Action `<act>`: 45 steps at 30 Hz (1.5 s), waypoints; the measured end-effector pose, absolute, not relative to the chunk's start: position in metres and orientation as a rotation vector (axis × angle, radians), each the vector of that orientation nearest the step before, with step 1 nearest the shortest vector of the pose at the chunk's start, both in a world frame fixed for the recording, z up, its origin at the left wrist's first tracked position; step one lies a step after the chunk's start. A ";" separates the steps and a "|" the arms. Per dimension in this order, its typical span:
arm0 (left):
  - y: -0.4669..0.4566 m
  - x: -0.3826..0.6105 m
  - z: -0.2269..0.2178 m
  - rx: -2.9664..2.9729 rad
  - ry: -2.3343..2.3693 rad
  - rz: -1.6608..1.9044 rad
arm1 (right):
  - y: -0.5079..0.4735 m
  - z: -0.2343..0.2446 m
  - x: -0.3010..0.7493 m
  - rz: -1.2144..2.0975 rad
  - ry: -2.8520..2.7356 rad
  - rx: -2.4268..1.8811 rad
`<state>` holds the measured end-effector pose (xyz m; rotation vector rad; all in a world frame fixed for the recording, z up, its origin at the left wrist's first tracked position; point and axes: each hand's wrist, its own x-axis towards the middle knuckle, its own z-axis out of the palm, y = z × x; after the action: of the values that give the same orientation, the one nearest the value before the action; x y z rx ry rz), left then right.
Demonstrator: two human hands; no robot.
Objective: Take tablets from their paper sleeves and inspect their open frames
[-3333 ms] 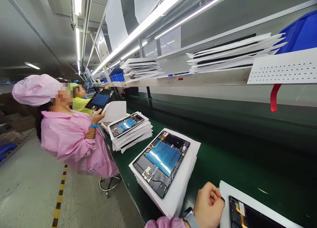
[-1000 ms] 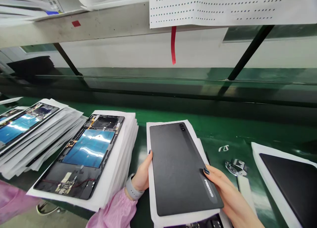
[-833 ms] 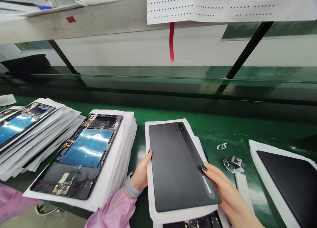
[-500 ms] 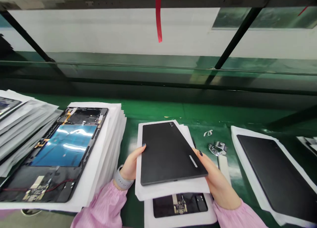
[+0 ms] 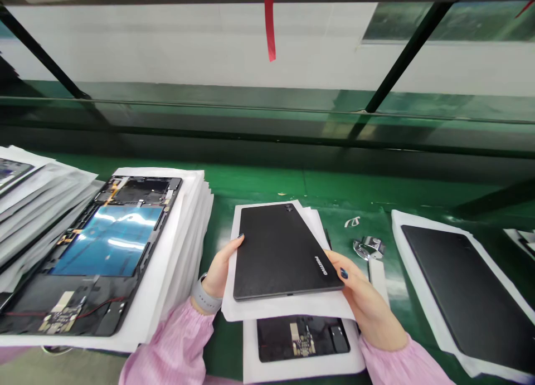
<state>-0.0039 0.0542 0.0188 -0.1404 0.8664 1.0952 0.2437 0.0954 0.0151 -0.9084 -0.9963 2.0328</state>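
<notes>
1. Near the middle of the green worktop (image 5: 259,187), between your two hands, is the black panel (image 5: 280,251), its lettered side facing you and two lens spots at its far end.
2. Your left hand (image 5: 219,268) grips the panel's left edge, thumb on top, with a grey watch band (image 5: 205,297) at the wrist; most of its fingers are hidden.
3. Your right hand (image 5: 365,301) grips the near right corner, just beside the white "POSITIVO" lettering; you cannot tell how the fingers underneath are set.
4. Directly under the panel you have a white sheet (image 5: 288,311), sticking out along the left and near edges.
5. Below that sheet, on your near side, the end of an opened device (image 5: 276,340) shows its circuit board.
6. To your left stands a stack of white sheets (image 5: 188,234), topped by another opened device with a shiny blue area (image 5: 121,234).
7. Beyond your right hand lie a shiny metal piece (image 5: 368,247) and a small white scrap (image 5: 352,222).
8. Farther right, a second black panel (image 5: 463,284) lies on its own white sheet.
</notes>
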 end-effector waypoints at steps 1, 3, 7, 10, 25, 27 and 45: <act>0.055 -0.003 0.020 -0.149 0.865 1.095 | 0.095 0.015 0.244 2.031 -0.999 -0.914; 0.055 -0.003 0.022 -0.160 0.876 1.099 | 0.095 0.016 0.243 2.025 -0.993 -0.917; 0.056 -0.001 0.028 -0.172 0.943 1.088 | 0.095 0.020 0.240 2.048 -0.925 -0.859; 0.057 -0.001 0.030 -0.189 0.957 1.058 | 0.095 0.021 0.241 2.048 -0.854 -0.847; 0.056 -0.006 0.026 -0.185 0.924 1.044 | 0.101 0.026 0.243 1.925 -0.746 -0.887; 0.057 -0.006 0.027 -0.185 0.936 1.054 | 0.102 0.024 0.242 1.929 -0.797 -0.997; 0.013 0.030 0.058 0.952 1.213 1.210 | 0.087 0.013 0.225 2.301 -0.873 -0.576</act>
<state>0.0298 0.0126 0.0579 0.9521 1.2125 1.2100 0.2249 0.0875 0.0126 -0.5762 -0.8726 2.3013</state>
